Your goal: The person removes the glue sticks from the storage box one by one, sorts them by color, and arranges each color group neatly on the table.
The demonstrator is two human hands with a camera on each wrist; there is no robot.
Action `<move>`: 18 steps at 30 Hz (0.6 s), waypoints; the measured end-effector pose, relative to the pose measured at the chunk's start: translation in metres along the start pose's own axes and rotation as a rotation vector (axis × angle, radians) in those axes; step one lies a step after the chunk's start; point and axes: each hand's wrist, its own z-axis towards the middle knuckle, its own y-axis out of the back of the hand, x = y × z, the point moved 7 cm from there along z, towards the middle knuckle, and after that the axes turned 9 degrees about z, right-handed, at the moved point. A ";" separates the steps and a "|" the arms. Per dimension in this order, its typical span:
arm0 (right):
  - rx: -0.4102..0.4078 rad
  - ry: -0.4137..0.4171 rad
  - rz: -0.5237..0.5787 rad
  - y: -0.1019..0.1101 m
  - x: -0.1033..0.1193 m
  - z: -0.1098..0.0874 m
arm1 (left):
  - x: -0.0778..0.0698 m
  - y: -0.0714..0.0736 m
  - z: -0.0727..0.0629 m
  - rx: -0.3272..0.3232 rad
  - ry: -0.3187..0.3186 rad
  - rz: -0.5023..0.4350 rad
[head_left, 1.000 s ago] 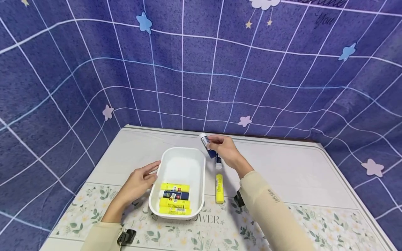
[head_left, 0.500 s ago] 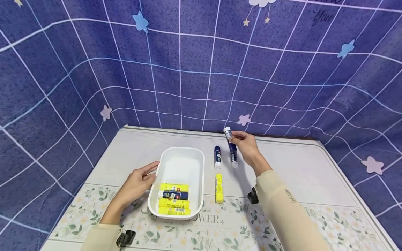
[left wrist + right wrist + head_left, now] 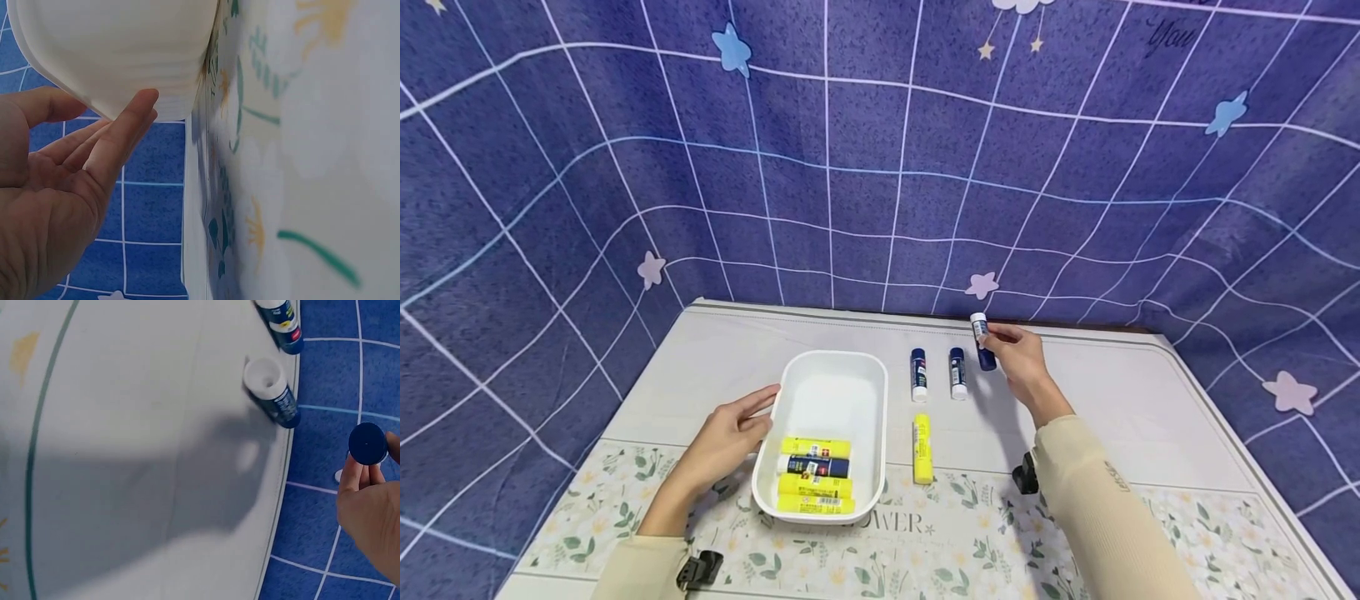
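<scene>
My right hand (image 3: 1021, 358) pinches a dark blue glue stick (image 3: 978, 327) with a white end, tilted, above the far part of the table. Its round blue end (image 3: 367, 444) faces the camera in the right wrist view. Two more blue glue sticks (image 3: 919, 375) (image 3: 957, 373) lie side by side to the left of that hand, and a yellow glue stick (image 3: 922, 450) lies nearer. The fingers of my left hand (image 3: 730, 433), fairly straight, touch the left outer side of a white tray (image 3: 831, 392). Several yellow glue sticks (image 3: 815, 486) and a blue one (image 3: 816, 466) lie across its near end.
A floral mat (image 3: 925, 567) covers the near part of the white table (image 3: 1112, 400). Behind the table's far edge hangs a blue curtain (image 3: 865, 200) with a grid and stars.
A second blue glue stick now lies on the table, to the right of the first. My right hand has moved right with its own glue stick. The left hand has stayed at the tray.
</scene>
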 end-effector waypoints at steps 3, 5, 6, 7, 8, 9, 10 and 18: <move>-0.022 -0.004 0.005 0.006 -0.004 0.001 | 0.000 0.000 0.000 0.002 -0.002 -0.002; -0.038 -0.007 -0.001 0.009 -0.007 0.001 | 0.000 0.000 -0.001 0.004 -0.002 -0.003; -0.048 -0.010 -0.004 0.011 -0.008 0.001 | 0.000 0.000 -0.001 0.005 -0.001 -0.004; -0.058 -0.014 -0.005 0.012 -0.010 0.001 | 0.000 0.000 -0.001 0.005 0.000 -0.004; -0.064 -0.017 -0.010 0.014 -0.011 0.001 | 0.000 0.000 -0.001 0.004 0.002 -0.003; -0.072 -0.023 -0.013 0.016 -0.012 0.001 | 0.000 0.000 -0.001 0.003 0.003 -0.003; -0.077 -0.029 -0.014 0.017 -0.014 0.001 | 0.000 0.000 -0.001 0.002 0.004 0.000; -0.117 -0.085 -0.036 0.025 -0.030 0.000 | 0.000 0.001 -0.001 -0.001 0.003 0.012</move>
